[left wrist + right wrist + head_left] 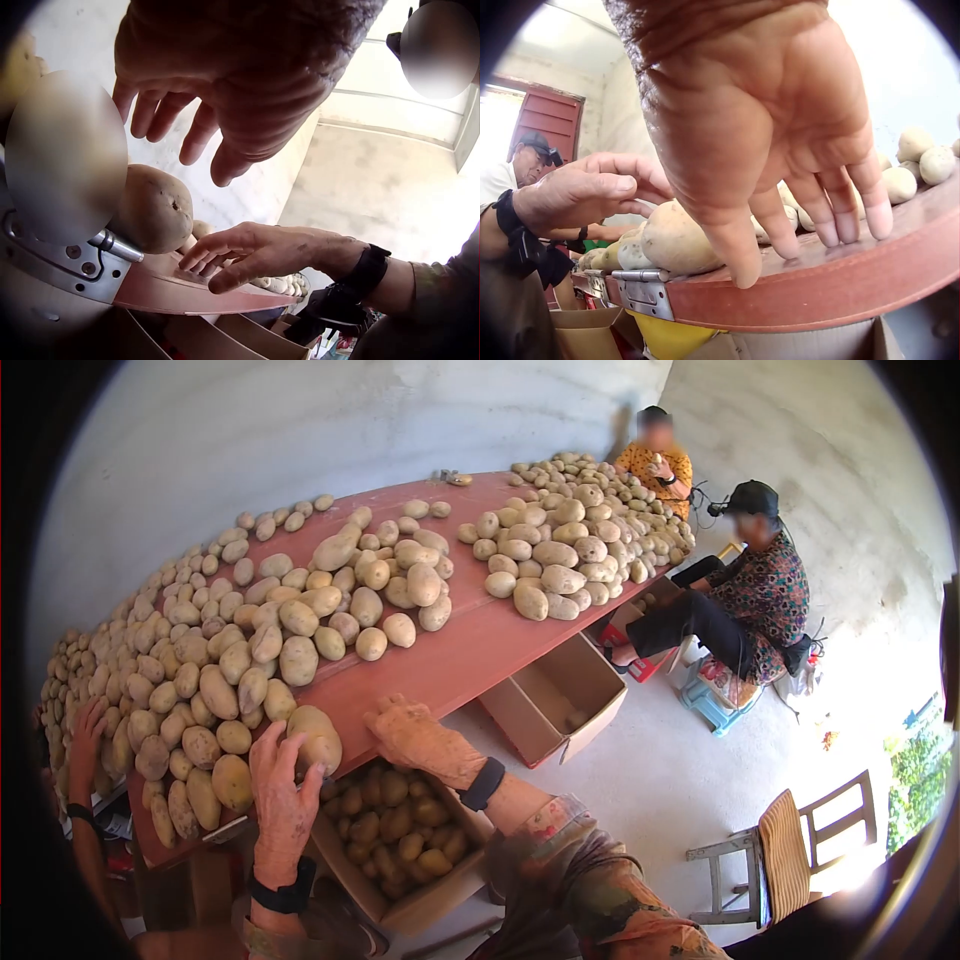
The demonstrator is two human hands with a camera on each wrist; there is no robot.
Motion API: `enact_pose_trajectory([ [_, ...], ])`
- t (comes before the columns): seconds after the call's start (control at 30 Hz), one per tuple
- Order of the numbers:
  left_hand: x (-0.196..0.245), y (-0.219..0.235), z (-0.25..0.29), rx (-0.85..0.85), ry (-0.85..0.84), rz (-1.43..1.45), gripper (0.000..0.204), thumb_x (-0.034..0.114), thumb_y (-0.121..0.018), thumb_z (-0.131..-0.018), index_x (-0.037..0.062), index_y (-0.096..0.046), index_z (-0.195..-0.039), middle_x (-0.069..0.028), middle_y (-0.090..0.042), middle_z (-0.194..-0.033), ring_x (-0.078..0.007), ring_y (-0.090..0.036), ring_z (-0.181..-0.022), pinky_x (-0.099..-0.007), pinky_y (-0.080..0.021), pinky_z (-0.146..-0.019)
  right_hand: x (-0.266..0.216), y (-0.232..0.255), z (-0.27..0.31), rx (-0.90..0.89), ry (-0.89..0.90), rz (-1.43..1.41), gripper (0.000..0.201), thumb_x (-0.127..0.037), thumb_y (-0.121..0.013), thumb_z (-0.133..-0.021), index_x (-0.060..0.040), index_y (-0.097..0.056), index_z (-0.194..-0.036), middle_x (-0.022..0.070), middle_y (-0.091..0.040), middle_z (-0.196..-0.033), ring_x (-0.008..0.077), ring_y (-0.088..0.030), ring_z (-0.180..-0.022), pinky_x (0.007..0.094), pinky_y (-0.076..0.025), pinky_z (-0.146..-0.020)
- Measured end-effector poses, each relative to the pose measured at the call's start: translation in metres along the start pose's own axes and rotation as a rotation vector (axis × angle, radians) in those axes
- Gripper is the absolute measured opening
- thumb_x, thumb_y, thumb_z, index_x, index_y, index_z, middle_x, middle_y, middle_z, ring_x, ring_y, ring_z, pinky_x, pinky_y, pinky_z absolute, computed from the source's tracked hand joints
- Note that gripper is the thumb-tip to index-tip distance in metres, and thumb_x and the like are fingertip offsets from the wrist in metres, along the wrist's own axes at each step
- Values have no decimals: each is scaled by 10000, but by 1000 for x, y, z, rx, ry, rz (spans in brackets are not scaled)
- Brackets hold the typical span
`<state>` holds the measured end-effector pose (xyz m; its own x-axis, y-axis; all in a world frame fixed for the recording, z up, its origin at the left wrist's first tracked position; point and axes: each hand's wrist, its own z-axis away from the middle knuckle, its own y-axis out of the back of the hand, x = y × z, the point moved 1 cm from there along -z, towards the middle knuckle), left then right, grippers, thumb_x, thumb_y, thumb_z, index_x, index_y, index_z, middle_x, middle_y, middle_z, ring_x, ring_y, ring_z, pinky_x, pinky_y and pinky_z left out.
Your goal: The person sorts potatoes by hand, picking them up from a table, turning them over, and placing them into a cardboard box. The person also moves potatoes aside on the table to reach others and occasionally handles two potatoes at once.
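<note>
No readable text, labels or numbers anywhere (boxes plain).

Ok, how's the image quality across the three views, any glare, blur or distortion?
Head view: strong fisheye, the table edge bows, dark vignette, sun glare at lower right. Left wrist view: the left hand and the near potato are blurred and backlit. Right wrist view: the right hand is sharp, the sky behind it blown out.

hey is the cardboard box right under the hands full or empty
Partly full. The open brown cardboard box below the reddish table edge holds a layer of yellowish potatoes, with its inner walls showing above them.
</note>
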<state>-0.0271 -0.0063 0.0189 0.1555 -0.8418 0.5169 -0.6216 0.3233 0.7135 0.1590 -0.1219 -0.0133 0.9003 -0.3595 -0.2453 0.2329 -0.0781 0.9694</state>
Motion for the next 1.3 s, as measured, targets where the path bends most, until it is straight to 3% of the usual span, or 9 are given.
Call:
enact_pose_trajectory([
  [0.13,11,5,5,-67,17,27,402,53,-684,-773,1,-573,-1156,-214,-497,-1295,-419,-476,-1180,-464,-403,-1000,2,-2,0,3,4,-30,394,-160,-696,-802,-32,-588,-1159,202,-559,-1193,390,-528,-1175,493,-491,-938],
  [0.23,14,11,8,-104,4,-19,397,45,-674,-774,1,-572,-1155,-217,-500,-1288,-418,-483,-1170,-461,-410,-994,2,-12,1,117,21,9,351,-148,-677,-812,-26,-598,-1132,195,-565,-1190,386,-541,-1163,488,-492,-931],
  [0.33,15,14,10,-108,11,-1,388,44,-668,-779,1,-572,-1152,-218,-500,-1285,-419,-485,-1169,-462,-412,-992,-1,-9,-5,83,-25,28,310,-145,-659,-817,-33,-606,-1101,183,-576,-1171,369,-563,-1129,476,-495,-917],
  [0.53,8,14,13,-111,11,15,382,11,-654,-782,3,-556,-1152,-198,-485,-1279,-396,-474,-1189,-431,-397,-1001,4,-44,-18,362,68,42,287,-142,-654,-811,-46,-610,-1079,166,-582,-1151,345,-571,-1110,465,-516,-861],
  [0.63,4,19,11,-93,16,28,383,30,-664,-786,4,-563,-1154,-206,-496,-1278,-400,-483,-1183,-437,-404,-998,-4,-34,-16,268,105,48,295,-147,-666,-810,-37,-610,-1078,164,-580,-1154,350,-562,-1123,471,-518,-861],
  [0.73,-9,18,7,-49,-2,7,390,40,-690,-780,7,-577,-1152,-220,-514,-1267,-411,-496,-1168,-452,-420,-985,-13,-12,-18,64,0,28,321,-152,-681,-805,-35,-606,-1093,159,-578,-1155,357,-550,-1140,477,-512,-881],
  [1.13,-27,17,4,-15,40,13,386,82,-712,-782,37,-600,-1149,-198,-530,-1259,-403,-508,-1155,-442,-423,-988,-5,10,-11,2,50,-59,394,-192,-683,-824,-62,-585,-1182,141,-593,-1179,338,-559,-1143,467,-487,-923],
  [1.3,-31,21,4,17,38,12,391,89,-714,-779,33,-600,-1149,-203,-537,-1250,-404,-507,-1154,-449,-419,-986,2,22,-15,196,28,-55,361,-199,-679,-825,-61,-593,-1147,153,-629,-1068,390,-617,-997,485,-510,-845],
])
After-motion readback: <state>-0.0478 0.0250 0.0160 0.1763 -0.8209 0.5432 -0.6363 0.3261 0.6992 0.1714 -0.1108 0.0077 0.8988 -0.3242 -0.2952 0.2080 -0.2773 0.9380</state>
